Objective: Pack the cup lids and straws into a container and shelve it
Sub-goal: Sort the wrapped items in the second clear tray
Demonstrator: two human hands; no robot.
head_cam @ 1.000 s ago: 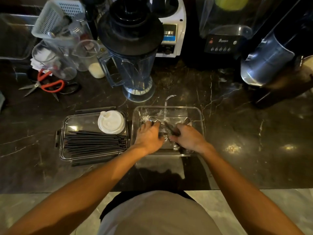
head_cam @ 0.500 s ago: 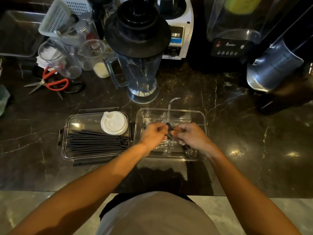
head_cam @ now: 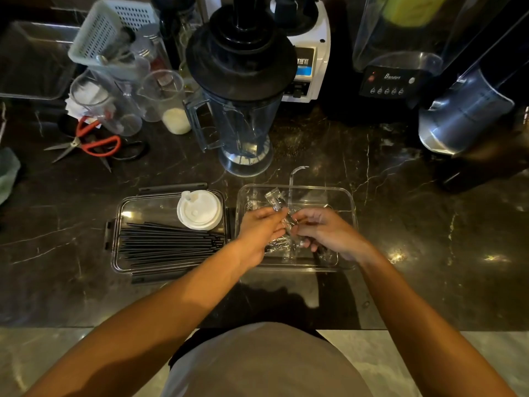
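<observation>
Dark marble bench (head_cam: 400, 224). Left tray (head_cam: 120, 224) holds black straws (head_cam: 169, 242) and a white cup lid (head_cam: 199, 210). Both hands, left (head_cam: 259, 233) and right (head_cam: 326, 233), pinch clear wrappers (head_cam: 282, 245) over the clear container (head_cam: 347, 202) beside it.

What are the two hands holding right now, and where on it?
Both the left hand and right hand pinch crinkled clear wrappers over the clear container, fingertips meeting mid-bundle. Exact grip points are unclear.
</observation>
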